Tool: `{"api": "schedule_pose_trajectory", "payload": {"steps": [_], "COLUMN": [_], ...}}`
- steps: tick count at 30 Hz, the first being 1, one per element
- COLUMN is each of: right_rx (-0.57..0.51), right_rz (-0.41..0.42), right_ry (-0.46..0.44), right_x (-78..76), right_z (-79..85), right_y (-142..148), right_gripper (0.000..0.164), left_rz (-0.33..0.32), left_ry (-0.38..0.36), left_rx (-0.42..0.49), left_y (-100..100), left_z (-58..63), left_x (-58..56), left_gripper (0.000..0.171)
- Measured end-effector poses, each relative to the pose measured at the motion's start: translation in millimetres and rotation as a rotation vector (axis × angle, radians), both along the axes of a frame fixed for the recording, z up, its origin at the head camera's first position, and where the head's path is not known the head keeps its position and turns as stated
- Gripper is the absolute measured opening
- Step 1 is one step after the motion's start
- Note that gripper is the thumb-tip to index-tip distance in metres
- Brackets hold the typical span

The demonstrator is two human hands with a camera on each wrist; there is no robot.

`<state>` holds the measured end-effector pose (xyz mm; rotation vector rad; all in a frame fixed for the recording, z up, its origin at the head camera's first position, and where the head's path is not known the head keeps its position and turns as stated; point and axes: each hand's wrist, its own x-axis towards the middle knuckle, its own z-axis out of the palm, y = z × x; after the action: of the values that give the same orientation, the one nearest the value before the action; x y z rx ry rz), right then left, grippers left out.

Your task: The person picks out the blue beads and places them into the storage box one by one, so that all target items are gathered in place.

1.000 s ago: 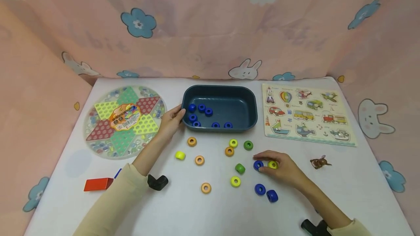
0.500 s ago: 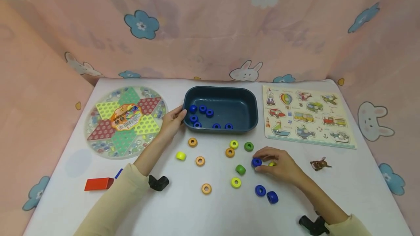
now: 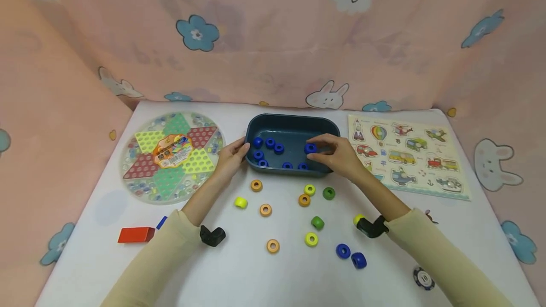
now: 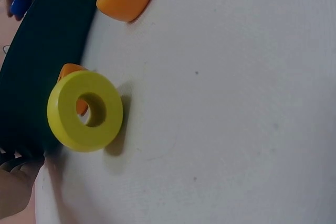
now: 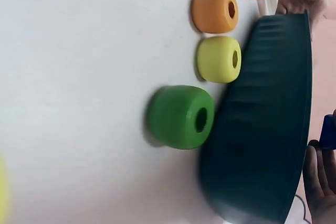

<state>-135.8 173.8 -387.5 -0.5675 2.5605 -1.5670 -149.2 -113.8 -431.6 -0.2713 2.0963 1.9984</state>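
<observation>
My right hand [image 3: 339, 155] pinches a blue bead [image 3: 310, 148] between thumb and fingers, above the right part of a dark teal rectangular tray [image 3: 294, 174]. Several blue beads [image 3: 279, 148] lie inside this tray, mostly to the left and along the near side. At the tray's left end, my left hand [image 3: 230, 160] grips the rim with the thumb on the edge. The right wrist view shows the pinched blue bead [image 5: 328, 131] partly cut off at the frame's edge. Two more blue beads, one flat [image 3: 343, 251] and one on its side [image 3: 359, 260], lie on the table.
Orange beads [image 3: 266, 210], yellow beads [image 3: 311, 239] and green beads [image 3: 329, 193] lie scattered before the tray. A round Chinese checkers board [image 3: 168, 188] stands left, a picture puzzle board [image 3: 409, 155] right. A red block [image 3: 136, 235] and a poker chip [image 3: 423, 278] lie nearer.
My right hand has lifted a blue bead from the table and carried it up and left over the tray. The left hand stays on the tray. The head view has shifted slightly.
</observation>
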Motion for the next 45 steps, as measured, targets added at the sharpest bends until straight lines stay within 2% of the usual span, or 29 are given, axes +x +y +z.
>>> {"api": "schedule_pose_trajectory", "payload": {"steps": [3, 7, 13, 17, 21, 25, 30, 35, 40, 45], "right_rx": [0.027, 0.032, -0.006, -0.048, -0.053, -0.070, -0.106, -0.039, -0.012, -0.002], "right_rz": [-0.039, -0.062, -0.025, 0.000, -0.015, -0.025, -0.004, -0.051, -0.055, -0.014], "right_ry": [-0.009, -0.016, -0.034, -0.042, -0.040, -0.052, -0.098, -0.166, -0.262, -0.294], "right_x": [-17.9, -28.8, -30.6, -21.3, -2.2, 20.5, 53.1, 97.6, 143.1, 175.4], "right_z": [-9.8, -14.1, -11.6, 3.1, 22.9, 26.7, 5.6, -15.3, -29.8, -45.6], "right_y": [-5, -11, -13, -10, -4, 13, 45, 72, 85, 87], "right_gripper": [0.032, 0.031, 0.034, 0.036, 0.034, 0.033, 0.033, 0.036, 0.038, 0.042], "left_rz": [-0.008, -0.003, 0.001, 0.003, -0.004, -0.007, -0.004, 0.001, 0.006, 0.001], "left_ry": [-0.011, -0.022, -0.011, -0.017, -0.017, -0.023, -0.026, -0.028, -0.035, -0.033], "left_rx": [0.004, 0.009, 0.018, 0.015, 0.008, 0.004, 0.001, -0.002, -0.014, -0.015], "left_y": [2, 3, 3, 3, 2, 2, 2, 1, 0, -1], "left_z": [-0.8, -2.7, -2.5, -1.7, -1.4, -1.1, 1.7, 2.5, 0.8, -0.2], "left_x": [0.0, -0.2, 0.4, 1.0, 0.8, -0.2, -1.1, -1.8, -2.6, -2.0], "left_gripper": [0.045, 0.044, 0.043, 0.043, 0.044, 0.044, 0.044, 0.044, 0.044, 0.044]}}
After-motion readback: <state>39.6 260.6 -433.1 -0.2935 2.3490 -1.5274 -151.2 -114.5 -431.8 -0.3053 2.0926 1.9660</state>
